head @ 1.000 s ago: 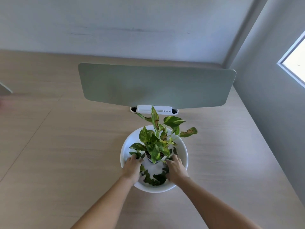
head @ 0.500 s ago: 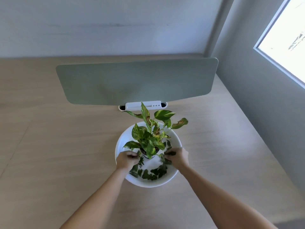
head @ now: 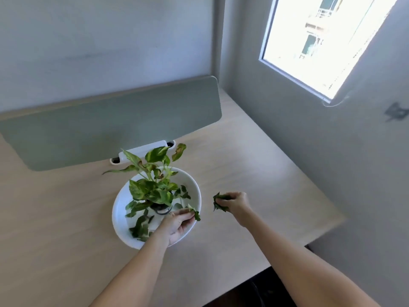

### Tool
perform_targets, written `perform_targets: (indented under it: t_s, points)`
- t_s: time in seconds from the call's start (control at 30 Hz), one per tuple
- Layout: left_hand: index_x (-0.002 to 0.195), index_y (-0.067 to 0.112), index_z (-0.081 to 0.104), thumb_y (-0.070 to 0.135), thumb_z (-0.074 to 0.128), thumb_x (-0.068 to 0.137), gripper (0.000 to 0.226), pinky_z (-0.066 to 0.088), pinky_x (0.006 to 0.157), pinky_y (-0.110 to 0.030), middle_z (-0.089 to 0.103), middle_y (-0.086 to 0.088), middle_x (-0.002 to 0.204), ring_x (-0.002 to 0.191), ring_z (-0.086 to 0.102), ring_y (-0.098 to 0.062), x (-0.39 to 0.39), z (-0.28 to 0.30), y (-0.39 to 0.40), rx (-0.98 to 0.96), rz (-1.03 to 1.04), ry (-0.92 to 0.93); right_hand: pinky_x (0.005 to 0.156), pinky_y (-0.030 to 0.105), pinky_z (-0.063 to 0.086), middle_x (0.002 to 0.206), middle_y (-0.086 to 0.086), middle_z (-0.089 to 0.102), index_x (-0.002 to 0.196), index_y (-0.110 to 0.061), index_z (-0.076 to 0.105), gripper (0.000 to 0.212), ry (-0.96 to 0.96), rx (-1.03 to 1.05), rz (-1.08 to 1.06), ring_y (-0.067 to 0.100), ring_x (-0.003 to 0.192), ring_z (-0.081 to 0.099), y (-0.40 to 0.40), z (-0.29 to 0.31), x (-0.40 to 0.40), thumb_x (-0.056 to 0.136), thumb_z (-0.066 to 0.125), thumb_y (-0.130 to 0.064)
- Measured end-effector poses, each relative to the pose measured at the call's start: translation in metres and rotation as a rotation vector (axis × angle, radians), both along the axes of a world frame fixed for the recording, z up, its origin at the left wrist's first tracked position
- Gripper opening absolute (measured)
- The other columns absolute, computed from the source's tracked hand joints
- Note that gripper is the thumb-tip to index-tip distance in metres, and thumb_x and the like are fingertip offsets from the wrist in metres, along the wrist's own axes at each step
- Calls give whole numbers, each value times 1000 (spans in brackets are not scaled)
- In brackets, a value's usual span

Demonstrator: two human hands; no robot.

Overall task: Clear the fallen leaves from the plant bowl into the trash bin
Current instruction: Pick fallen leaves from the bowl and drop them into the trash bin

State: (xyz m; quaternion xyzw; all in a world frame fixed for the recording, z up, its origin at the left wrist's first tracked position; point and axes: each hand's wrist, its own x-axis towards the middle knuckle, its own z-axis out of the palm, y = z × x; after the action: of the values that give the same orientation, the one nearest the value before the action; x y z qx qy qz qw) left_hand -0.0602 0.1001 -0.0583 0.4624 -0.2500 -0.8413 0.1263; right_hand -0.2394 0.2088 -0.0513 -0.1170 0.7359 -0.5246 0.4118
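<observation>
While the white plant bowl (head: 197, 191) sits on the pale wooden table (head: 254, 156) with the potted plant (head: 152, 187) upright in its middle, our right hand (head: 235, 203) hovers over the table just right of the rim, its fingers (head: 223, 204) clenched on a bunch of leaves (head: 219, 201); our left hand (head: 177, 224) lies over the bowl's near right side, fingers pinching a leaf (head: 194, 212) at the rim. More fallen leaves (head: 140, 226) lie loose on the bowl's floor, left of that hand; a grey-green panel (head: 110, 125) stands behind the bowl.

The right hand (head: 235, 203) has been lifted out of the bowl (head: 124, 207) to the middle right of the frame, a bunch of leaves (head: 219, 202) clutched. Another leaf (head: 194, 213), apparently pinched, has been raised by the left hand (head: 177, 224).
</observation>
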Motion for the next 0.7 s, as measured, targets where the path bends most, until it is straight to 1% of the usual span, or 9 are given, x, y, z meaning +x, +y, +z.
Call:
perform_targets:
  t_s: [0.1,0.3,0.33,0.4,0.43,0.53,0.57,0.63,0.7]
  points:
    - [78,-1,61,-15,54,85,17,58,52,-18,72,-8,58,50,70,-12,-43,7,40,-72,-97,3,61,27,50,75,13,67,89,7,71,20,4,-10,-31,23,69,63,51,2,-30,74,79,-2]
    - [65,-2,67,-18,53,84,28,60,54,-21,72,-10,59,52,71,-14,-131,4,147,-42,-249,39,82,35,55,86,16,70,91,3,72,18,-7,28,-134,24,81,66,181,-5,-93,76,78,-4]
    - [69,-3,66,-18,53,84,25,60,54,-21,72,-10,59,52,72,-14,-142,5,163,-38,-284,38,81,34,57,85,15,70,92,4,71,20,-18,26,-164,23,81,67,198,-8,-99,75,78,-3]
    - [77,-3,62,-18,54,83,18,60,56,-21,74,-10,60,55,72,-15,-166,2,204,-47,-389,29,69,29,58,78,13,69,88,3,72,17,-39,22,-243,22,74,66,243,-16,-110,73,79,1]
    - [79,-3,62,-18,55,83,17,60,56,-20,74,-10,61,56,73,-15,-176,-2,225,-46,-446,25,69,31,58,78,14,69,85,2,72,14,-58,20,-284,24,73,65,264,-21,-112,72,79,3]
    - [73,-2,67,-18,57,82,21,60,57,-21,74,-10,62,58,73,-15,-194,-22,287,33,-590,-3,83,41,59,87,20,72,85,1,72,15,-160,73,-426,31,82,70,323,-48,-115,71,79,3]
    - [70,-2,69,-18,58,81,23,60,58,-21,74,-11,63,59,73,-15,-196,-31,302,65,-618,-21,81,39,60,89,20,73,89,2,72,19,-196,104,-458,31,82,72,337,-58,-113,71,80,3]
    - [76,-3,69,-17,59,81,18,59,58,-21,74,-11,65,61,74,-16,-197,-52,324,91,-653,-96,75,34,61,88,19,75,94,2,73,23,-241,151,-498,26,77,74,355,-79,-107,72,79,2]
    - [84,-5,66,-15,61,81,12,59,57,-21,74,-12,69,64,73,-17,-195,-81,336,100,-653,-204,81,36,61,89,19,76,89,-2,75,17,-260,190,-521,26,81,74,364,-104,-99,73,79,0]
